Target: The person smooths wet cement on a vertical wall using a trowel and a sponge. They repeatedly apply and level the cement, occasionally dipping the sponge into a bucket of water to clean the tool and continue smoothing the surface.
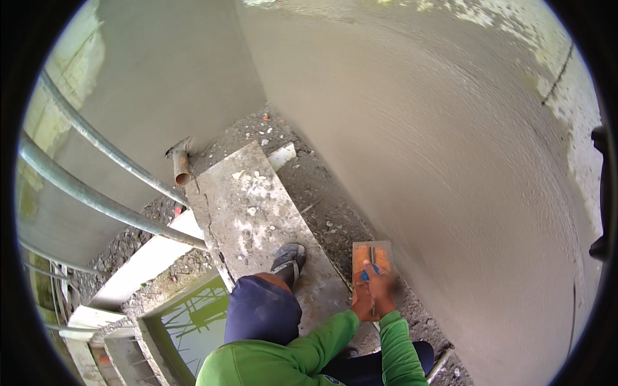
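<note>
1. Gripping a blue handle (369, 271), the right hand (384, 289) is closed above an orange trowel (362, 258).
2. The left hand (362, 305) is closed on the trowel's near end, just left of the right grip.
3. Right of both grips stands a grey wall (463, 212).
4. Left of them, a foot (288, 260) rests on a dirty board (251, 199); farther left, metal bars (98, 198) curve.

Left hand (362, 303) close beside the curled right hand (382, 288), both green-sleeved arms (398, 344) forward.
</note>
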Motion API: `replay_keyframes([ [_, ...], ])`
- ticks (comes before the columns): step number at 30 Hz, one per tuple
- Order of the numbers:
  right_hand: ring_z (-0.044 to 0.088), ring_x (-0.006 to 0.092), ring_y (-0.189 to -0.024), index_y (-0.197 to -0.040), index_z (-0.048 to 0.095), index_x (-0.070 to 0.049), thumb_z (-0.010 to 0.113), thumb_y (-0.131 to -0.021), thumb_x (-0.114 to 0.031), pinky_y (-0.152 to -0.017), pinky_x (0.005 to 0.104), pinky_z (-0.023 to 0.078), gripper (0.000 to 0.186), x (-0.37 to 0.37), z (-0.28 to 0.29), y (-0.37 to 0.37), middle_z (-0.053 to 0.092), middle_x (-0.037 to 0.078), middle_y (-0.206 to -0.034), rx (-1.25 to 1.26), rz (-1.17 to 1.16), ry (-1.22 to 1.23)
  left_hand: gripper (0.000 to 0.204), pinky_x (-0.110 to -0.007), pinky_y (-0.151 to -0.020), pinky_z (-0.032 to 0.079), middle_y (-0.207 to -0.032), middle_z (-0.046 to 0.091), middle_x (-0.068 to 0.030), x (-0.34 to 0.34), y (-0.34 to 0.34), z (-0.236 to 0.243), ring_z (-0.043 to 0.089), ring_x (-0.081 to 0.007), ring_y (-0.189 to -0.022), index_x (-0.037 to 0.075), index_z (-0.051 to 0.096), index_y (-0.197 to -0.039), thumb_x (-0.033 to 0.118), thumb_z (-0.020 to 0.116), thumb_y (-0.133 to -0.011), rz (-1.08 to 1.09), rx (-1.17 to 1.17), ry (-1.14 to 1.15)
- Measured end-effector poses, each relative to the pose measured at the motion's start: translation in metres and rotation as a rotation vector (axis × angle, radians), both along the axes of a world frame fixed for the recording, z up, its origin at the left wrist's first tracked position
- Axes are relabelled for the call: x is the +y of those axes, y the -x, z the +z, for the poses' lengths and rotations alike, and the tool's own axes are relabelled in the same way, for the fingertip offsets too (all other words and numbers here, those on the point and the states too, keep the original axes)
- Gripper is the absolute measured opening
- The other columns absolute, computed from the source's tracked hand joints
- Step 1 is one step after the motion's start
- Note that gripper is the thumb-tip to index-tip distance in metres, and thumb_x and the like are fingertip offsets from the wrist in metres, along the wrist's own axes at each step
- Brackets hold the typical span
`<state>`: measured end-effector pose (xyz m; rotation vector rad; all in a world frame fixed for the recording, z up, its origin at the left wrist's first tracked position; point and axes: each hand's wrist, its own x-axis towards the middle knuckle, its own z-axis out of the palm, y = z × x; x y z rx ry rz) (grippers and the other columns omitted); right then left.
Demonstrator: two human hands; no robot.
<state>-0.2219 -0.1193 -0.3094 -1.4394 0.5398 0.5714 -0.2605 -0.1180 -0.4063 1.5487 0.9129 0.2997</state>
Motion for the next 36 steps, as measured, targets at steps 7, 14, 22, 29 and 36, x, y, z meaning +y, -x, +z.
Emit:
replay_keyframes([
  [7, 0.047, 0.0118, -0.043, -0.074, 0.058, -0.008, 0.065, -0.091, -0.029, -0.037, 0.0297, 0.032, 0.028, -0.028, -0.138, -0.010, 0.053, 0.002, -0.056, -0.605, 0.390, 0.278, 0.026, -0.029, -0.055, 0.050, -0.083, 0.063, -0.0038, 0.003, 0.017, -0.029, 0.063, -0.0141, -0.069, 0.012, 0.057, -0.097, 0.038, 0.059, -0.099, -0.228, -0.126, 0.309],
  [14, 0.046, 0.0136, -0.040, -0.073, 0.063, -0.006, 0.065, -0.090, -0.025, -0.037, 0.0317, 0.032, 0.026, -0.002, -0.064, -0.018, 0.051, 0.004, -0.055, -0.124, 0.151, 0.168, 0.018, -0.029, -0.055, 0.051, -0.094, 0.060, -0.0055, 0.058, -0.012, -0.035, 0.062, -0.0116, -0.070, 0.010, 0.055, -0.112, 0.026, 0.048, -0.105, -0.158, -0.350, 1.344],
  [22, 0.049, 0.0102, -0.055, -0.091, 0.062, -0.005, 0.067, -0.092, -0.023, -0.047, 0.0298, 0.038, 0.019, 0.002, -0.055, -0.023, 0.057, 0.001, -0.074, -0.188, -0.010, 0.068, 0.034, -0.027, -0.057, 0.050, -0.095, 0.057, -0.0077, 0.047, -0.013, -0.112, 0.059, -0.0128, -0.068, 0.013, 0.044, -0.136, 0.017, 0.053, -0.104, -0.265, -0.357, 0.732],
  [29, 0.047, 0.0061, -0.066, -0.101, 0.062, -0.008, 0.070, -0.092, -0.014, -0.058, 0.0243, 0.042, 0.014, -0.048, -0.016, -0.065, 0.053, -0.003, -0.083, -0.578, -0.034, 0.235, 0.044, -0.030, -0.075, 0.047, -0.101, 0.056, -0.0089, 0.110, -0.113, -0.011, 0.056, -0.0150, -0.085, 0.003, 0.043, -0.131, 0.027, 0.063, -0.100, 0.100, -0.427, 0.062],
  [36, 0.058, 0.0161, -0.083, -0.100, 0.065, -0.006, 0.072, -0.090, -0.014, -0.079, 0.0300, 0.047, 0.015, -0.039, -0.036, -0.083, 0.061, 0.005, -0.090, -0.839, 0.061, 0.472, 0.037, -0.036, -0.085, 0.047, -0.102, 0.062, -0.0144, 0.229, -0.265, 0.179, 0.060, -0.0244, -0.093, 0.002, 0.050, -0.131, 0.017, 0.056, -0.098, 0.004, -0.641, -0.192],
])
